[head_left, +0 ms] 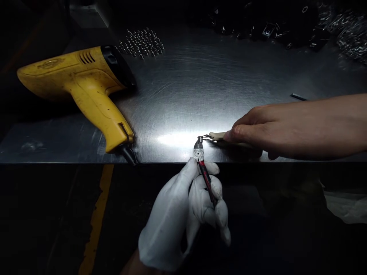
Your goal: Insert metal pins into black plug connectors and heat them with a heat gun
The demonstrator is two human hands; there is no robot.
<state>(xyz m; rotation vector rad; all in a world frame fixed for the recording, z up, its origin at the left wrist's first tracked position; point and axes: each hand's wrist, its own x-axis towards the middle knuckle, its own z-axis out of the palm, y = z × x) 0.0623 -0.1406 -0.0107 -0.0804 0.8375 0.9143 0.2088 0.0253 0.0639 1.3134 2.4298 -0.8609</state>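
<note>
My left hand (183, 206), in a white glove, is closed around small pliers (198, 154) with red and black handles. The jaws point away from me and grip a small shiny metal cylinder (200, 139) just above the metal tabletop, near its front edge. My right hand (266, 130) is bare and comes in from the right. Between its thumb and fingers is a tool with a beige handle (218, 136). Its thin dark metal tip (205, 136) reaches the cylinder; whether it touches or enters it, I cannot tell.
A yellow heat gun (88, 91) lies at the left, its cord end over the table edge. Many small metal cylinders (142, 42) stand behind it. Loose metal parts (351, 32) are heaped at the back right. A thin dark rod (298, 97) lies beyond my right wrist.
</note>
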